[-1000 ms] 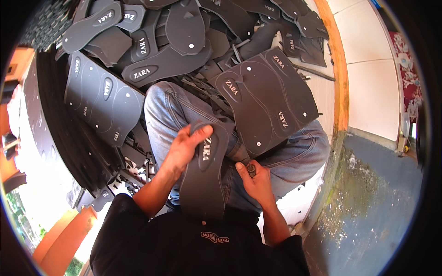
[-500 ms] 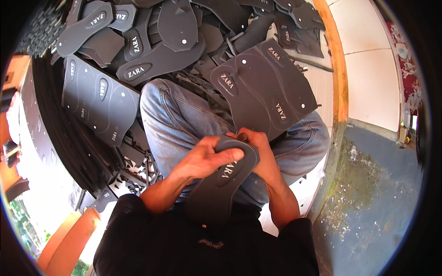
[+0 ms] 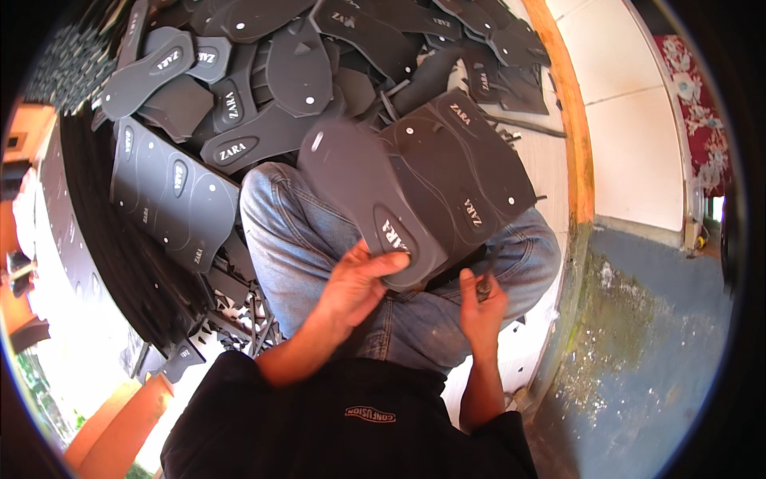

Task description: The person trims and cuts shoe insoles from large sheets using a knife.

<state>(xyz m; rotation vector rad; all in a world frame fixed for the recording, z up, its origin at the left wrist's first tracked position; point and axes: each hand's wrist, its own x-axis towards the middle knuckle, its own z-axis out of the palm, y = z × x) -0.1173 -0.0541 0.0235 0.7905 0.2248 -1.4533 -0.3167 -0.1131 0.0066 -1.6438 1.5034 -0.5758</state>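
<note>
My left hand (image 3: 355,283) grips a dark grey shoe sole (image 3: 351,172) by its heel end, the thumb pressed on the raised oval patch. The sole's wide toe end points up and away, slightly blurred. Closed around a small tool with a brownish handle, my right hand (image 3: 481,315) is to the right of the sole, apart from it. A thin, blurred dark part, maybe a blade, sticks up from that tool (image 3: 485,286). Across my right knee lies a grey sheet (image 3: 471,180) with sole outlines and white dots, partly behind the held sole.
Loose cut soles (image 3: 299,68) and scraps pile up beyond my knees. Another outlined sheet (image 3: 171,188) rests left of my jeans (image 3: 291,211), beside long black strips (image 3: 104,231). At the right, a wooden edge (image 3: 578,152) borders white tiles (image 3: 630,136) and a stained blue-grey floor (image 3: 646,327).
The sole has swung from pointing toward my body to pointing away, held in my left hand. My right hand has left the sole and moved right and down with the small tool.
</note>
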